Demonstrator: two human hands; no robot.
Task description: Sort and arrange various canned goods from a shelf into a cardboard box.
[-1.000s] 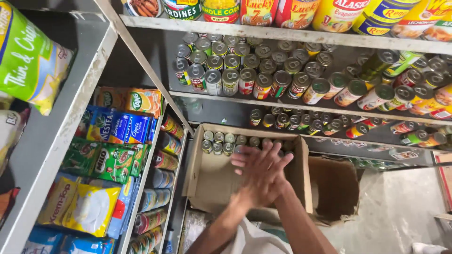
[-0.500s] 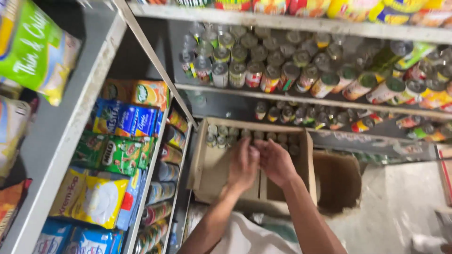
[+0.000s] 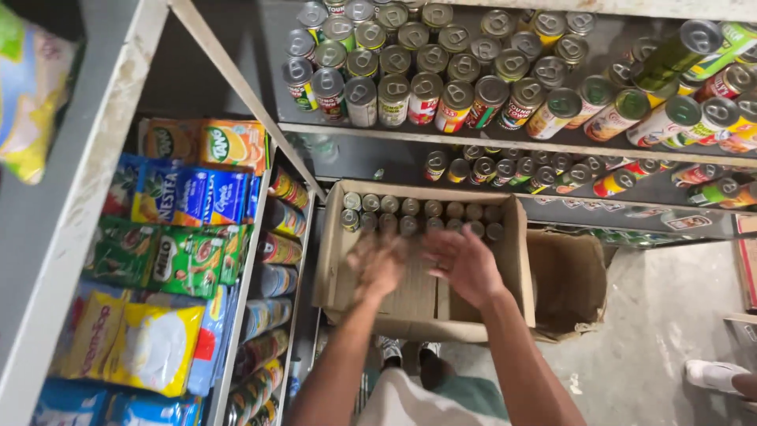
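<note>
Since half a second back my hands have drawn apart; a second ago they were pressed together palm to palm, now there is a gap between them over the box.

Head view: my left hand (image 3: pixel 377 264) is motion-blurred, fingers spread and loose, gripping nothing. My right hand (image 3: pixel 467 264) is sharper, palm turned toward the left one, fingers apart and slightly curled, also holding nothing. Both hover above the open cardboard box (image 3: pixel 516 272), not touching it as far as I can tell.

Two rows of cans (image 3: pixel 422 215) stand upright along the far side of the box; the near part shows bare cardboard bottom. Flaps are folded out on the left and right.

Behind the box, a grey metal shelf (image 3: pixel 505 142) carries many tins lying on their sides, pull-tab lids toward me. A lower shelf holds smaller cans (image 3: pixel 520 170) laid the same way.

Left rack: orange drink-mix packs (image 3: pixel 233 143) on top, blue packets (image 3: pixel 206 193) below, green sachets (image 3: pixel 185 260) under those, yellow bags (image 3: pixel 154 347) lowest. Tins are stacked on their sides just beside these.

Concrete floor at right; a white shoe (image 3: pixel 714 372) at the edge belongs to another person.
</note>
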